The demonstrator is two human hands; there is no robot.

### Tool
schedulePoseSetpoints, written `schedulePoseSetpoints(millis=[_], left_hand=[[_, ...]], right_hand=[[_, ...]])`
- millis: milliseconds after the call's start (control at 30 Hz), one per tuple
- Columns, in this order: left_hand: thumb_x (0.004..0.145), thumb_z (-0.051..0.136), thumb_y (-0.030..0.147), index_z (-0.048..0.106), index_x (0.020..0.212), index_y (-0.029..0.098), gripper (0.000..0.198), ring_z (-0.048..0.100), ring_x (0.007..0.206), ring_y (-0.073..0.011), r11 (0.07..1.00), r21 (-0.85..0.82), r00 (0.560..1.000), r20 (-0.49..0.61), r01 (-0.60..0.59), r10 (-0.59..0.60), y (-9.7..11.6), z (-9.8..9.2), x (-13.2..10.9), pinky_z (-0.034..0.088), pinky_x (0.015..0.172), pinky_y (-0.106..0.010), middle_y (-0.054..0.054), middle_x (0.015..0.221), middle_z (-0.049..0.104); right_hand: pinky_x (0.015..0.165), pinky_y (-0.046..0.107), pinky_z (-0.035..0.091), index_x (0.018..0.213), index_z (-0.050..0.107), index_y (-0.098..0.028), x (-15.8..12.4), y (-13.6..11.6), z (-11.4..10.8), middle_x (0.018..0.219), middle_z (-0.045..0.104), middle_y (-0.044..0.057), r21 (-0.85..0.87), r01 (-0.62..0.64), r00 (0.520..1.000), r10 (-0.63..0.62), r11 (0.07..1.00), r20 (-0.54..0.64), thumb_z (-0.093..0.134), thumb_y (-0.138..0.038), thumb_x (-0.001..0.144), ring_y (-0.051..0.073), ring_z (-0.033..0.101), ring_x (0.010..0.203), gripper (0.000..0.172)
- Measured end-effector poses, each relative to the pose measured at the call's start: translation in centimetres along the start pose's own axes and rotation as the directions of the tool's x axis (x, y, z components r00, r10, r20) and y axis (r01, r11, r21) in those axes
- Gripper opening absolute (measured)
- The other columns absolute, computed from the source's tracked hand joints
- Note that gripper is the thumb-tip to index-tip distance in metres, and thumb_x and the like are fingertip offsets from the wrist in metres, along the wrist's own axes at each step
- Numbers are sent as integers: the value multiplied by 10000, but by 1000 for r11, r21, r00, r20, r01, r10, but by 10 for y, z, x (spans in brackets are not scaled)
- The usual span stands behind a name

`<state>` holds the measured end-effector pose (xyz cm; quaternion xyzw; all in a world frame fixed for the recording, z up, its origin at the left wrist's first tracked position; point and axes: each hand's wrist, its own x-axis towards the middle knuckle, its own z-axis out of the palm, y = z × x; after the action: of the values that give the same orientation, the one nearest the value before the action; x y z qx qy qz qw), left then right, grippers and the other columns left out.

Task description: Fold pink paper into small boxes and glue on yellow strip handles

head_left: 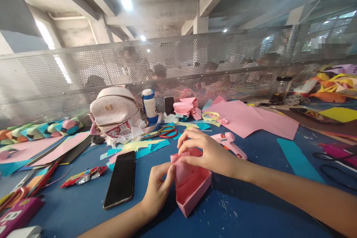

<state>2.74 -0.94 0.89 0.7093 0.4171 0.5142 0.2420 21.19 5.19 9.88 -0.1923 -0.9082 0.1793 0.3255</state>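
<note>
A pink folded paper box rests on the blue table in front of me. My left hand pinches the box's left wall, fingers closed on the paper. My right hand reaches over from the right and presses a pink flap at the box's top rim between thumb and fingers. Both hands touch the same box.
A black phone lies left of the box, a candy wrapper beyond it. A pink glue gun, red-handled scissors, a pale backpack, a bottle and pink paper sheets lie behind. People sit behind a mesh screen.
</note>
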Motion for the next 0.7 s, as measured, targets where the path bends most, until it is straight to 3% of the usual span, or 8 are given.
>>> schedulePoseSetpoints(millis=[133, 233, 333, 467, 633, 700], left_hand=[[975, 445, 346, 508, 605, 142, 427, 393, 572, -96, 1000, -23, 1000, 10, 21, -21, 2, 1, 1, 334, 544, -192, 20, 586, 434], [918, 577, 315, 639, 904, 168, 160, 570, 764, -154, 993, -115, 998, -41, 41, -46, 3, 2, 3, 458, 691, -213, -12, 783, 606], [876, 651, 258, 577, 1126, 239, 262, 607, 846, -150, 976, -216, 987, -159, -3, -32, 2, 0, 8, 505, 770, -235, -9, 915, 636], [870, 658, 206, 603, 1097, 249, 237, 607, 784, -121, 976, -196, 974, -219, -96, 52, 1, -7, 18, 516, 759, -226, 14, 845, 627], [867, 660, 200, 672, 1025, 223, 160, 620, 783, -126, 984, -155, 977, -207, -85, 51, 2, -13, 26, 516, 759, -237, -5, 875, 653], [867, 660, 200, 684, 1017, 222, 154, 630, 804, -134, 986, -144, 976, -212, -78, 46, 1, -14, 27, 518, 770, -244, -13, 895, 663]], right_hand=[[894, 342, 425, 843, 677, -208, -3, -4, 6, 964, 631, 9, 58, -23, 999, 25, 998, -25, 678, -195, 863, 175, 533, 981, 23], [900, 361, 425, 782, 638, -196, -2, -1, 10, 959, 627, 14, 111, -43, 995, 53, 993, -83, 664, -177, 862, 179, 543, 975, 86], [909, 374, 427, 745, 621, -194, 0, 6, 13, 959, 627, 20, 171, -71, 991, 89, 983, -103, 657, -182, 864, 182, 563, 973, 125], [912, 368, 440, 740, 645, -194, 2, 14, 18, 933, 637, 24, 240, -100, 981, 135, 966, -137, 656, -227, 875, 176, 592, 952, 140], [913, 363, 450, 818, 711, -218, 0, 20, 21, 954, 648, 17, 238, -103, 980, 140, 966, -145, 724, -227, 823, 175, 599, 960, 16], [921, 368, 449, 852, 733, -236, -2, 22, 22, 968, 650, 16, 213, -99, 983, 129, 972, -133, 749, -213, 799, 181, 593, 978, 59]])
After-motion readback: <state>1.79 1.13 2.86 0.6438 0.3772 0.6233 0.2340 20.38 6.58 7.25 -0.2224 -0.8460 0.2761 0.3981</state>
